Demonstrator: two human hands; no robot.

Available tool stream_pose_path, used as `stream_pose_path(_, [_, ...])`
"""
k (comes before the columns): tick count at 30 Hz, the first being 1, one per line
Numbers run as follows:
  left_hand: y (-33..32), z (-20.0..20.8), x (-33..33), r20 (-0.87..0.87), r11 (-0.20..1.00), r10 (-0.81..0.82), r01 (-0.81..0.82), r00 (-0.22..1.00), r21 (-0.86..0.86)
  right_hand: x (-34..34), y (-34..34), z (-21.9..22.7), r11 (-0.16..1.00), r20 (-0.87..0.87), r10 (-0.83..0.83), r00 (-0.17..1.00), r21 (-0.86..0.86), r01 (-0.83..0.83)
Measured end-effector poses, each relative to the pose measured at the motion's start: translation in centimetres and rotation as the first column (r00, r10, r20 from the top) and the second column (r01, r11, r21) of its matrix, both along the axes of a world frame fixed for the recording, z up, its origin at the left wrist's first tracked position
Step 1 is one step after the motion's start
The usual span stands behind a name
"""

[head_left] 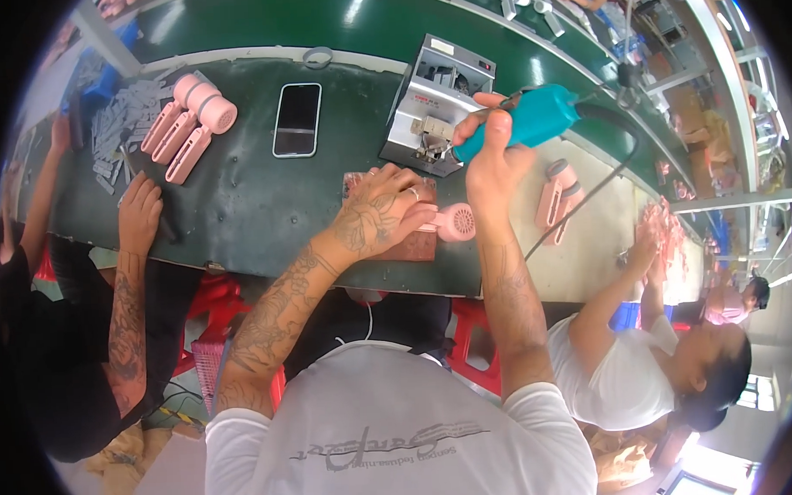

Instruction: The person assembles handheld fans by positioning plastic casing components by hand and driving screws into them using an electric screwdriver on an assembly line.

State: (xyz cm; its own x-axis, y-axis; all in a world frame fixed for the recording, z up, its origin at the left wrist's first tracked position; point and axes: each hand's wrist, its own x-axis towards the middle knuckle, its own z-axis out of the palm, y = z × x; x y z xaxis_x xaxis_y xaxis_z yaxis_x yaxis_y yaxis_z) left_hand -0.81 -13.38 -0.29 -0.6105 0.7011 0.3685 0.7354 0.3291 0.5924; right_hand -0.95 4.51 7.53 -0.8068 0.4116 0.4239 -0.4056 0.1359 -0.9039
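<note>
In my right hand (pixel 495 148) is a teal electric screwdriver (pixel 535 119), its fingers wrapped round the body. The driver's tip is at the front of a grey box-shaped screw feeder (pixel 396 130); whether it touches cannot be seen. My left hand (pixel 381 204) is closed over the handle of a pink hair dryer (pixel 457 222), whose round grille end sticks out to the right. Beneath them is a reddish block (pixel 413 249) on the green bench mat. My left fingers hide most of the handle.
A phone (pixel 296 120) lies left of the feeder. Several pink hair dryers (pixel 204 106) and a pile of grey strips (pixel 121 126) are farther left, near a co-worker's hand (pixel 140 208). Another pink dryer (pixel 562 194) lies right, beyond the driver's cable (pixel 590 197). A second co-worker works at right.
</note>
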Motion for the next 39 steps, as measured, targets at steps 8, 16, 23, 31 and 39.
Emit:
stream_pose_path(8, [0.0, -0.7, 0.9, -0.165, 0.995, 0.099, -0.093, 0.981, 0.042, -3.0, -0.8, -2.4, 0.991, -0.162, 0.085, 0.983, 0.112, -0.067])
stream_pose_path(16, [0.1, -0.9, 0.8, 0.020, 0.993, 0.097, -0.095, 0.995, -0.076, -2.2, -1.3, -2.2, 0.990, -0.020, 0.081, 0.997, 0.117, -0.078])
stream_pose_path(23, [0.3, -1.1, 0.6, -0.065, 0.993, 0.110, -0.112, 0.992, -0.029, 2.6, -0.1, -1.1, 0.998, 0.124, 0.052, 0.991, 0.025, -0.056])
stream_pose_path(31, [0.3, -0.7, 0.6, -0.021, 0.994, 0.102, -0.102, 0.995, -0.032, 3.1, 0.1, -2.2, 0.997, 0.083, 0.080, 0.993, 0.007, -0.081])
stream_pose_path(39, [0.3, -0.9, 0.8, -0.061, 0.990, 0.103, -0.108, 0.993, -0.093, 3.1, -0.2, -3.8, 0.995, 0.090, 0.091, 0.992, -0.053, -0.087])
